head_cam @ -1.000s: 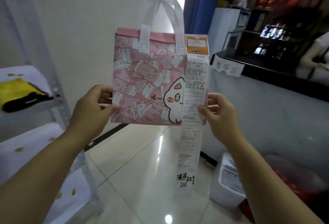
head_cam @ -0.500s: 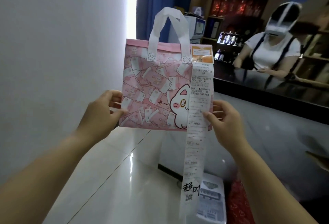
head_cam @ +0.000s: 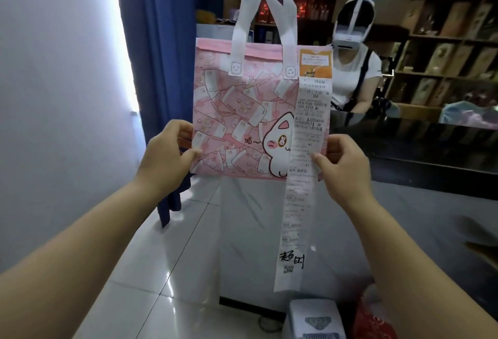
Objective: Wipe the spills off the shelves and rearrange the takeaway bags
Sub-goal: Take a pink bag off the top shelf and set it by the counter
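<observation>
1 pink bag (head_cam: 242, 112) | 1 receipt (head_cam: 299, 190) | left hand (head_cam: 167, 160), right hand (head_cam: 342, 166) pinching edges

A plain white wall (head_cam: 54, 96) stands on the left, and beside it hangs a blue curtain (head_cam: 161, 42). Strong daylight (head_cam: 122, 42) comes in between them. The floor (head_cam: 161, 298) is of glossy pale tiles. On the right is a counter (head_cam: 417, 144) with a dark top, and a person (head_cam: 358, 74) is behind it. Wooden shelves (head_cam: 444, 42) fill the back wall.

Left hand (head_cam: 167, 159), right hand (head_cam: 343, 167): fingertips hidden behind pink bag (head_cam: 242, 112). White box (head_cam: 315, 321) below right hand cut off.
</observation>
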